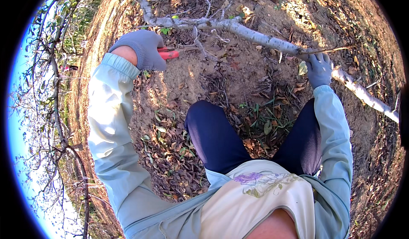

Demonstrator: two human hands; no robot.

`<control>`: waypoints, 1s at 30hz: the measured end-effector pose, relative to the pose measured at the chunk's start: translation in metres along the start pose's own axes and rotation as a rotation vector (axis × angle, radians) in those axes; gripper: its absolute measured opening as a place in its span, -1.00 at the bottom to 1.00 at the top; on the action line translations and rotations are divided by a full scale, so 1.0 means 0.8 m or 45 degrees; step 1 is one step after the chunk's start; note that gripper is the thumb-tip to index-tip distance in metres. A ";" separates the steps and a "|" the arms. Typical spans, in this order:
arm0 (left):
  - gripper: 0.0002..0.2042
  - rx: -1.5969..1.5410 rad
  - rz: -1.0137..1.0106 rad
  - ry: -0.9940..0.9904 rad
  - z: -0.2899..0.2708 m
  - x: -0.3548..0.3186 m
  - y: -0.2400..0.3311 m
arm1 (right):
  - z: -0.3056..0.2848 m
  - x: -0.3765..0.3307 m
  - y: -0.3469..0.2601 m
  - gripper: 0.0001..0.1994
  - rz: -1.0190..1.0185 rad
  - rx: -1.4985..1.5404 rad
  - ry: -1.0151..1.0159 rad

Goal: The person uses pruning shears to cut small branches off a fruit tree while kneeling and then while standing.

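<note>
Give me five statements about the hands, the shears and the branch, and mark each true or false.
1. The left hand holds red-handled shears. True.
2. The right hand is bare. False: it wears a grey-blue glove.
3. The right hand grips the pale branch. True.
4. The branch lies across the person's lap. False: it stretches over the ground ahead of the knees.
5. Dry leaves litter the soil. True.
</note>
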State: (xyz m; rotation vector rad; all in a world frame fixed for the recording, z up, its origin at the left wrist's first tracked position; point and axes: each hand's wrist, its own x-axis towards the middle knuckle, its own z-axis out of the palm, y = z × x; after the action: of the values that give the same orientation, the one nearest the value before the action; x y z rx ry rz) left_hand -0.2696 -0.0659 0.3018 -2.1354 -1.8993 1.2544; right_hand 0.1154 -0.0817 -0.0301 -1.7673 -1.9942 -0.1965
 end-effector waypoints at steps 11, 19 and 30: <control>-0.62 0.011 0.045 0.040 -0.002 -0.003 0.009 | 0.001 0.000 0.001 -0.69 -0.005 -0.015 0.019; -0.57 -0.094 0.078 0.103 0.008 -0.006 0.008 | 0.000 -0.001 0.003 -0.69 0.005 -0.011 -0.004; -0.55 -0.092 0.046 0.084 0.009 -0.008 0.009 | -0.003 0.000 -0.002 -0.67 0.029 -0.024 -0.042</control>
State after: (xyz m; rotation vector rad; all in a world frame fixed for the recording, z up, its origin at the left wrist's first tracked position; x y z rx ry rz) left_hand -0.2677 -0.0768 0.2967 -2.2263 -1.9162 1.1232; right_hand 0.1141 -0.0830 -0.0273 -1.8150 -1.9999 -0.1804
